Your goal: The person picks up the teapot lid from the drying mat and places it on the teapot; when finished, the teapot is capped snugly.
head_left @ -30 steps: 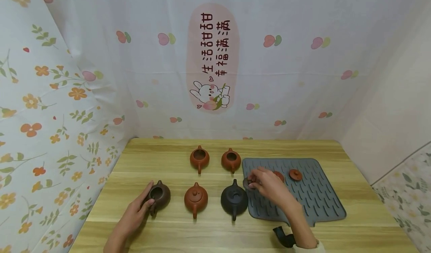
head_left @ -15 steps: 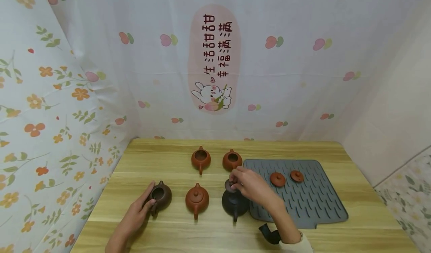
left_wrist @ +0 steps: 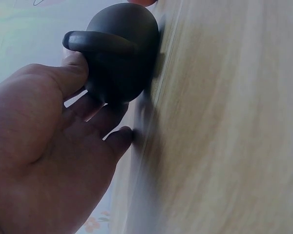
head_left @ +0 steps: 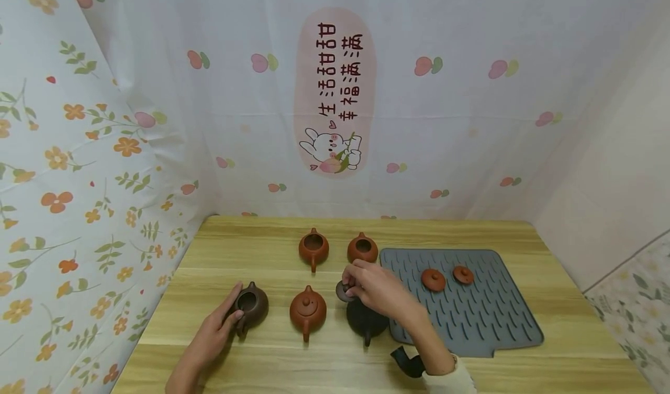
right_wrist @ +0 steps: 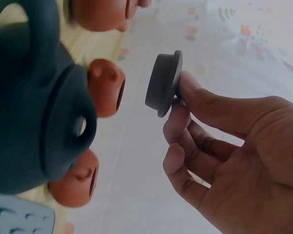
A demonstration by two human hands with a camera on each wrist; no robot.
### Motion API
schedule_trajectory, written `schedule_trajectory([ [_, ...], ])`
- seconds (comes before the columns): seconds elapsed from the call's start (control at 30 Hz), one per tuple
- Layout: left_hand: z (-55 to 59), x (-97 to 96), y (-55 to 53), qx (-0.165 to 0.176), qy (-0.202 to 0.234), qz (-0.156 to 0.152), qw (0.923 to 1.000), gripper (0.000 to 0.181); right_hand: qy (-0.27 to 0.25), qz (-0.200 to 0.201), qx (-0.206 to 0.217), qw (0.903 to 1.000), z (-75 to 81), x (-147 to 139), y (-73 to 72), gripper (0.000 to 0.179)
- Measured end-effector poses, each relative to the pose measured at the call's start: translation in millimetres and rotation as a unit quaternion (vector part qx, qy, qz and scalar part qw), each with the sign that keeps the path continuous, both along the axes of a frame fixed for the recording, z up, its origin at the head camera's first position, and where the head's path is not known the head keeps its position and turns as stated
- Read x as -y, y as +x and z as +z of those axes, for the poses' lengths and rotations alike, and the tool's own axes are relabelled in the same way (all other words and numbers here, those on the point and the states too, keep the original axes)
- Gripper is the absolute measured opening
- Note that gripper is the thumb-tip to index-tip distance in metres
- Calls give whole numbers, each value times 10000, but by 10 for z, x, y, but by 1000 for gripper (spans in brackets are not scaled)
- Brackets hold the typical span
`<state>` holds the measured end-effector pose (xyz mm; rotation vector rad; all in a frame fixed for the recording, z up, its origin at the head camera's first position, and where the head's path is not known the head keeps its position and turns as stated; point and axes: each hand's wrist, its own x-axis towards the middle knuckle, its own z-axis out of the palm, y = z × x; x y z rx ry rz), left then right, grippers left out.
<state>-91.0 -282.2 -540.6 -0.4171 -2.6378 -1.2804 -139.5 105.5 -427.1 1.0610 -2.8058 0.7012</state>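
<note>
My left hand (head_left: 209, 333) grips a dark brown teapot (head_left: 256, 315) at the table's left. Its top is uncovered, and in the left wrist view thumb and fingers lie around the pot's side (left_wrist: 122, 73) near the handle. Between thumb and fingertips, my right hand (head_left: 379, 289) pinches a dark brown teapot lid (head_left: 342, 292). The lid (right_wrist: 163, 83) is held in the air, apart from the pots. Below the right hand stands a black teapot (head_left: 366, 324), partly hidden by it; its own lid (right_wrist: 68, 122) is on. A lidded red-brown clay teapot (head_left: 307, 318) stands between the two dark pots.
Two red-brown teapots without lids, a left one (head_left: 314, 257) and a right one (head_left: 356, 253), stand further back. A grey ridged mat (head_left: 492, 324) at the right bears a larger red-brown lid (head_left: 433, 280) and a smaller one (head_left: 463, 275). A patterned cloth (head_left: 450, 120) hangs behind the table.
My right hand has carried the dark brown lid leftward from the mat's left edge, over the black teapot. The left hand keeps its grip on the dark brown teapot.
</note>
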Motion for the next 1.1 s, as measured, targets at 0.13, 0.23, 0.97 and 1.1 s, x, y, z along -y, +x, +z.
schedule_trajectory([
  [0.13, 8, -1, -4, 107, -52, 23, 9999, 56, -63, 258, -41, 9996, 0, 46, -16, 13],
  [0.23, 6, -6, -12, 126, -75, 12, 9999, 56, -62, 287, -74, 9995, 0, 63, -18, 14],
  [0.97, -7, 12, 17, -27, -56, 16, 10000, 56, 263, 488, -217, 9982, 133, 494, -39, 12],
  [1.1, -64, 24, -7, -128, 2, -32, 9999, 58, 358, 702, -345, 9963, 136, 565, -76, 12],
])
